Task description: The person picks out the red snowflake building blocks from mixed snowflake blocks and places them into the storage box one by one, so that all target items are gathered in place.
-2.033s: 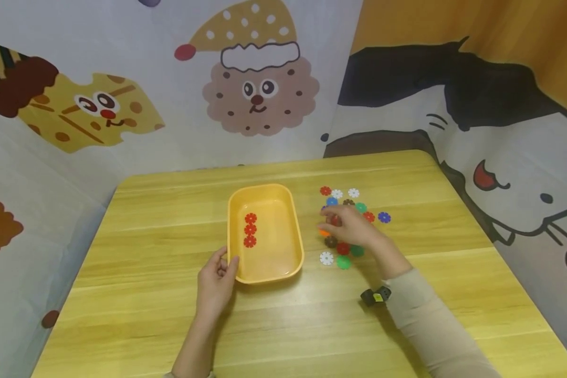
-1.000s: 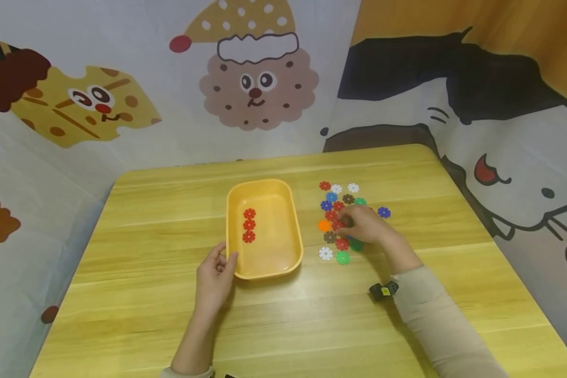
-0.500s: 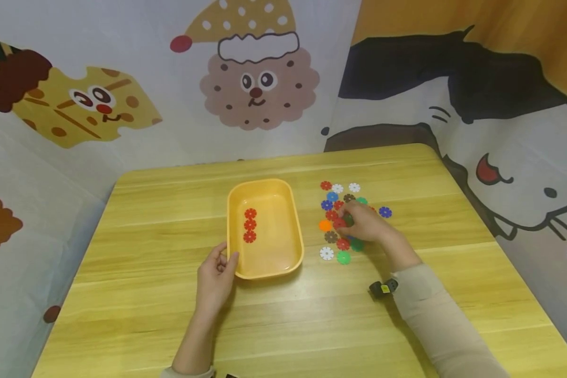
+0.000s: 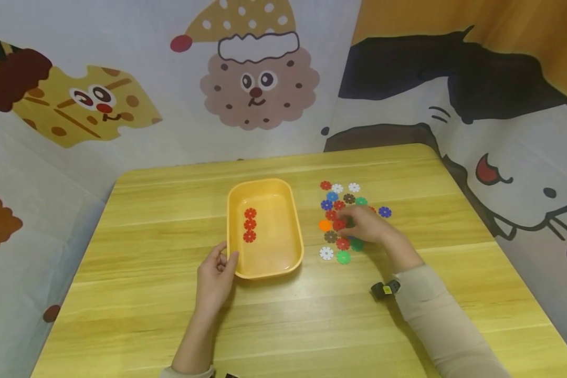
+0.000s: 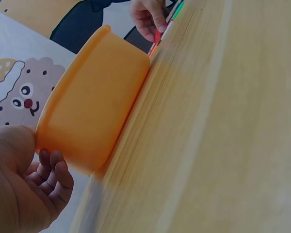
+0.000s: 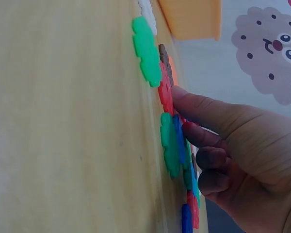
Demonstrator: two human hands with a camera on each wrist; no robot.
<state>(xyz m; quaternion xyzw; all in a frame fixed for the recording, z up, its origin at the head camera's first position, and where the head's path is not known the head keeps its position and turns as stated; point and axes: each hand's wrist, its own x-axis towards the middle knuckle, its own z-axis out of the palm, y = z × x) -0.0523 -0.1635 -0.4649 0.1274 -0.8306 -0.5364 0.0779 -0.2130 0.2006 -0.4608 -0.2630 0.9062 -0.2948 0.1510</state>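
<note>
While the left hand (image 4: 216, 276) pinches the rim at the tray's near left corner, thumb over the edge and fingers curled against the outer wall, the right hand (image 4: 366, 224) is down among the loose discs (image 4: 330, 237). Its thumb and index finger are part-way apart just at the discs, the other fingers curled; a bit of red shows at the tips in the left wrist view, but I cannot tell whether it has hold of a disc.

The tray (image 4: 276, 236) stands on the table (image 4: 146, 262), well in from every edge. Inside, 3 red discs (image 4: 250, 224) lie in a row near its left edge, running from far to near; no other colour is in there.

Judging by that, the filling is at an early stage: 3 discs are in, and most are out, spread between the tray and the table's right edge. At least 5 more red discs (image 4: 343, 243) remain there, mixed with white, blue, brown, green and orange discs. Some are hidden under the right hand, so I can give no full count.
</note>
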